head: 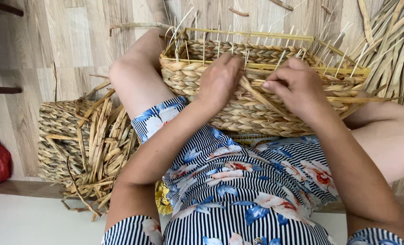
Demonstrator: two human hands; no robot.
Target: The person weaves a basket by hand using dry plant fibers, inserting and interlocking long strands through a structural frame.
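Closest to me, the half-woven rectangular basket of pale dried straw (pixel 252 106) rests on the lap against the knees. The left hand (pixel 219 79) lies curled over its rim; the right hand (pixel 297 86) pinches a flat straw strand (pixel 261 97) against the wall. That dry strand could snap if bent sharply, and the thin upright stakes (pixel 283 54) could poke fingers. Fingertips hide behind knuckles. Beyond, on the wooden floor (pixel 52 45), a loose straw bundle (pixel 97 140) covers another woven piece, its shape unclear.
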